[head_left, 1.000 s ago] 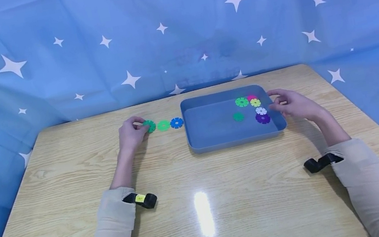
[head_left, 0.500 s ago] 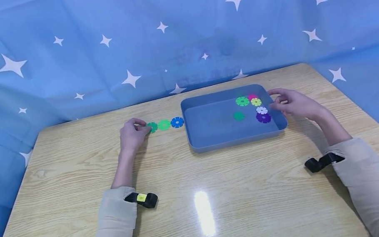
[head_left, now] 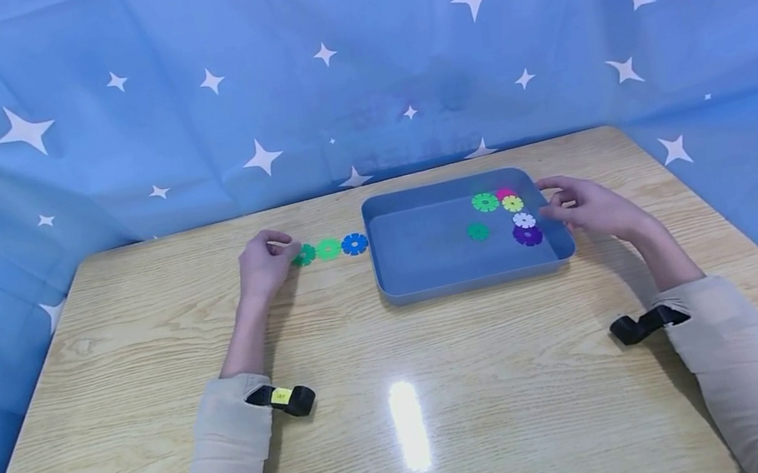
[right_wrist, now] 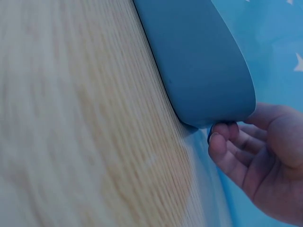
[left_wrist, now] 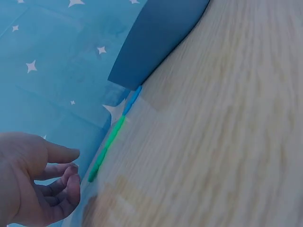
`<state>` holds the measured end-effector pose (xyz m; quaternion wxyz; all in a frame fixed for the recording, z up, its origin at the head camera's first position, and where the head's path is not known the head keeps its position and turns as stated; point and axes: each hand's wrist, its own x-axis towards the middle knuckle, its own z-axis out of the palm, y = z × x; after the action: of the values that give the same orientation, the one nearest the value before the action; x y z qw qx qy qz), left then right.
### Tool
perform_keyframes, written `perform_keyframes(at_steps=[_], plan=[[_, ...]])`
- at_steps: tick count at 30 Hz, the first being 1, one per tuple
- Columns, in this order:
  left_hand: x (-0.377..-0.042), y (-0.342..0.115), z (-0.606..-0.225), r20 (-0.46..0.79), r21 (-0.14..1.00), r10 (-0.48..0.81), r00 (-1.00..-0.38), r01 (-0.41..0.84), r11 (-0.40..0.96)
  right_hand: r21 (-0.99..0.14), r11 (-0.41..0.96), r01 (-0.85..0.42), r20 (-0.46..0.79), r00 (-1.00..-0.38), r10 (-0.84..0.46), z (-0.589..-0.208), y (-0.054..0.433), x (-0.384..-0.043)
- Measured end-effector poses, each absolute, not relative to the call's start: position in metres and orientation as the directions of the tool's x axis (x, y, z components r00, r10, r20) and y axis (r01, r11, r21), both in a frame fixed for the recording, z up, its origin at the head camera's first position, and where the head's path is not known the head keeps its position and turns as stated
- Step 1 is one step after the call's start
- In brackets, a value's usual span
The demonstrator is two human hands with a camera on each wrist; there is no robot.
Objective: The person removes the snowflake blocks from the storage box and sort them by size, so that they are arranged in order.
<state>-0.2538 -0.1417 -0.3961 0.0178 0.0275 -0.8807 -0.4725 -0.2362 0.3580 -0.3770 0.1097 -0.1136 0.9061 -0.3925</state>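
A: Left hand (head_left: pixel 264 263)?

B: Resting on the wood surface (head_left: pixel 408 400), fingers loosely curled, grasping nothing. Fingertips sit just beside the dark green disc (head_left: pixel 304 255), the left end of a row. Can't tell from the head view if they touch it; the left wrist view shows a small gap btwn fingers and disc edge.

A: The row?

B: 3 flower-shaped discs flat on the surface, side by side: dark green, then light green disc (head_left: pixel 329 249), then blue disc (head_left: pixel 354 244). The blue one lies just beside the left wall of the grey-blue tray (head_left: pixel 463 282).

A: Right hand (head_left: pixel 587 208)?

B: At the tray's right rim, near the far right corner. Fingers curled at the wall; the wrist view shows fingertips up against the tray's outer corner. Whether it truly grips the rim or only rests there, can't tell.

A: Inside the tray?

B: 6 discs, all in the right half. Bright green disc (head_left: pixel 485 202), pink disc (head_left: pixel 504 193) and yellow disc (head_left: pixel 513 203) bunched near the far wall; a green disc (head_left: pixel 477 232) apart, toward the middle; white disc (head_left: pixel 524 220) overlapping a purple disc (head_left: pixel 527 235), close to the right wall.

A: Backdrop?

B: Blue cloth w/ white stars (head_left: pixel 349 64) behind and at both sides of the surface.
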Motion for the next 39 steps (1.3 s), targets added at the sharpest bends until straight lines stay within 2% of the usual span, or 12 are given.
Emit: perform_keyframes(at_steps=[9,20,29,39], plan=[[-0.248,-0.120,-0.380,0.086,0.887,0.003,-0.996,0.078,0.455,-0.733,0.672,-0.105,-0.105,-0.959,-0.264,-0.376,0.355,-0.236],[-0.236,-0.084,-0.370,0.122,0.919,0.114,-0.986,0.155,0.361,-0.730,0.672,-0.122,-0.103,-0.953,-0.285,-0.373,0.355,-0.237],[-0.225,-0.057,-0.367,0.165,0.924,0.195,-0.967,0.220,0.313,-0.732,0.671,-0.116,-0.117,-0.949,-0.292,-0.375,0.358,-0.240],[-0.214,-0.017,-0.369,0.176,0.908,0.341,-0.923,0.286,0.305,-0.737,0.664,-0.124,-0.112,-0.947,-0.300,-0.380,0.360,-0.241]])
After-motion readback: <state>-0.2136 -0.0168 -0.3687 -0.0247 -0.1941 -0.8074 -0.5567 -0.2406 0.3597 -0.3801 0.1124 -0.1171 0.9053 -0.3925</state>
